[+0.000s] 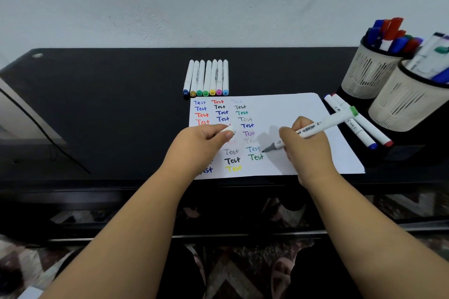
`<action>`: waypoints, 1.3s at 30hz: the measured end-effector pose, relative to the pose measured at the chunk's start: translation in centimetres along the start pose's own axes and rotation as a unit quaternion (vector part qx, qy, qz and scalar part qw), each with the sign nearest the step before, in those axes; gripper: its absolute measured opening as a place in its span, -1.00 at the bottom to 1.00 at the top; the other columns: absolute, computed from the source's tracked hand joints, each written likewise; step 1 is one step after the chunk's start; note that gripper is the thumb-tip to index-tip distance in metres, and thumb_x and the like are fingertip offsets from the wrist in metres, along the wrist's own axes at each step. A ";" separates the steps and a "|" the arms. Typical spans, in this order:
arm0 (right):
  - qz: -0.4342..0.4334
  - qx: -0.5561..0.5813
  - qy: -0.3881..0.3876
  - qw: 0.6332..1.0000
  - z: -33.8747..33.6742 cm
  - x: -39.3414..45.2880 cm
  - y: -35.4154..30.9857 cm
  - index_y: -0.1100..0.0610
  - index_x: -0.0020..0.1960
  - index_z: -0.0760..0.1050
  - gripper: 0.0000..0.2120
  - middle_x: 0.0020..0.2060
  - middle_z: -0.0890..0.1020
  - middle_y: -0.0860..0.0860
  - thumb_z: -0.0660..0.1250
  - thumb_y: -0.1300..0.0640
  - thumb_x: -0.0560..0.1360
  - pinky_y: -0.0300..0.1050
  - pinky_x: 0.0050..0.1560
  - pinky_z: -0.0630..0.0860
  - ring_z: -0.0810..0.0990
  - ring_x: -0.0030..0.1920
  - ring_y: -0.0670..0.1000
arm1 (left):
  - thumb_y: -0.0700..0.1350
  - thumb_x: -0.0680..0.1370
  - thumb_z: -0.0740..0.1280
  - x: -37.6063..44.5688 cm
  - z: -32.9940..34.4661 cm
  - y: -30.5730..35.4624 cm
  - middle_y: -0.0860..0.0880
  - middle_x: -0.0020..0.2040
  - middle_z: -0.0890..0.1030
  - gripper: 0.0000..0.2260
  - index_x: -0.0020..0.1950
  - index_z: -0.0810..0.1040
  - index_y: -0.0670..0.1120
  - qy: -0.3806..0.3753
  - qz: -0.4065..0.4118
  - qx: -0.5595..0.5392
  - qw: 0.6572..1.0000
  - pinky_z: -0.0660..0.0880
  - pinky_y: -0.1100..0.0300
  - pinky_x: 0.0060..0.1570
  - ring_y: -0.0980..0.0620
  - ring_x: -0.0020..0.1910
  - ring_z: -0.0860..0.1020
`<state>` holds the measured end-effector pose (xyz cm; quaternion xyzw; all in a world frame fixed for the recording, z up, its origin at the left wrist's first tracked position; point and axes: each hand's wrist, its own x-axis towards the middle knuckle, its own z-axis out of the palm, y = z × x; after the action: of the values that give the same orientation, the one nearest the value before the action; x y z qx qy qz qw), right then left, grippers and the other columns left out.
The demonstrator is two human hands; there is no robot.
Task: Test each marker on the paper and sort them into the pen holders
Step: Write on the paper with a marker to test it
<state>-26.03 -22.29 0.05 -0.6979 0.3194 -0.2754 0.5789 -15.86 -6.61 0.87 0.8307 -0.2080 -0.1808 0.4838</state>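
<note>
Black desk [109, 109] against a pale wall carries a white sheet of paper [291, 109] filled with coloured "Test" words. Her right hand [306, 150] grips an uncapped white marker with a green end [315, 127], its tip just beside the fresh green word. Her left hand [201, 141] pinches the white cap [228, 128]. Testing looks finished; recapping comes next, then choosing between the two beige mesh pen holders [388, 85]. Seven white markers [206, 77] wait behind the sheet.

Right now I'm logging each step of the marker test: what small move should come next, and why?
Probably recap: bring the cap in the left hand onto the tip of the marker held by the right hand. A fresh green "Test" sits beside the tip, so this test looks done.
</note>
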 end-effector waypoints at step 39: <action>0.030 0.110 -0.242 0.964 -0.7 -0.1 -3.0 0.10 -0.14 0.48 -0.89 -0.40 0.58 0.06 0.25 0.20 0.57 -0.27 -0.45 0.26 0.38 -0.46 -0.05 | -0.02 0.44 0.44 -1.1 -0.9 1.0 0.35 -0.20 0.63 -0.88 -0.12 0.63 0.23 -0.083 0.032 -0.107 0.990 0.41 0.57 -0.30 0.43 -0.17 0.54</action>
<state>-26.26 -22.31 3.12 -0.6655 0.1584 -0.1144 0.7203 -16.55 -5.82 2.24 0.7490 -0.2535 -0.2546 0.5568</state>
